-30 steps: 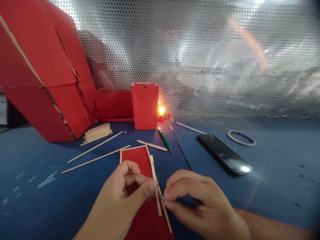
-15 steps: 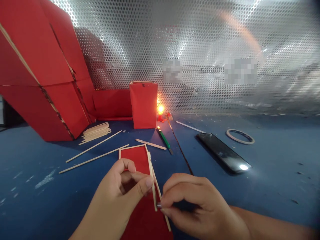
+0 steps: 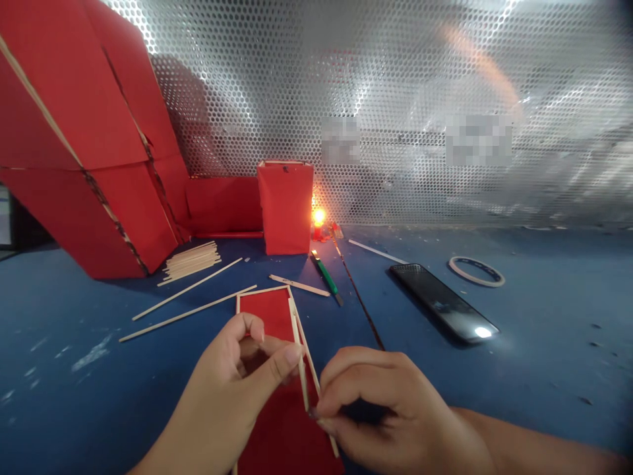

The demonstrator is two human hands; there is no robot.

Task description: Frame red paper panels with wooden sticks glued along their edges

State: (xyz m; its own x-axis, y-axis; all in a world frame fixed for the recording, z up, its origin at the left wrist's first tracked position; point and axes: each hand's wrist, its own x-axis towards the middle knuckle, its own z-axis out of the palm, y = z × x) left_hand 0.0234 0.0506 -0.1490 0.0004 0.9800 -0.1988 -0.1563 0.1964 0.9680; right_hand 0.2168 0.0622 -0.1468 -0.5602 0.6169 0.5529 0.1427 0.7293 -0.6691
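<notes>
My left hand (image 3: 247,379) pinches a thin wooden stick (image 3: 302,379) between thumb and fingertips. The stick slants over the right side of a red panel (image 3: 270,313), which has pale wooden strips along its edges. My right hand (image 3: 390,402) is closed in a pinch at the stick's lower end. A small dark, shiny thing (image 3: 312,413) pokes out from its fingertips; I cannot make out its kind. Beyond the hands, a green-handled cutter (image 3: 325,274) and a flat wooden stick (image 3: 299,285) lie on the blue table (image 3: 544,369).
A lit candle (image 3: 319,218) burns beside a red box (image 3: 287,211). A big red structure (image 3: 113,152) rises at left, near a stick pile (image 3: 192,260) and loose sticks (image 3: 188,313). A phone (image 3: 442,303) with its light on and a tape roll (image 3: 476,272) lie right.
The stick in my left hand has shifted slightly, its upper end now nearer the panel's upper right corner. My right fingertips have moved a little closer to its lower end.
</notes>
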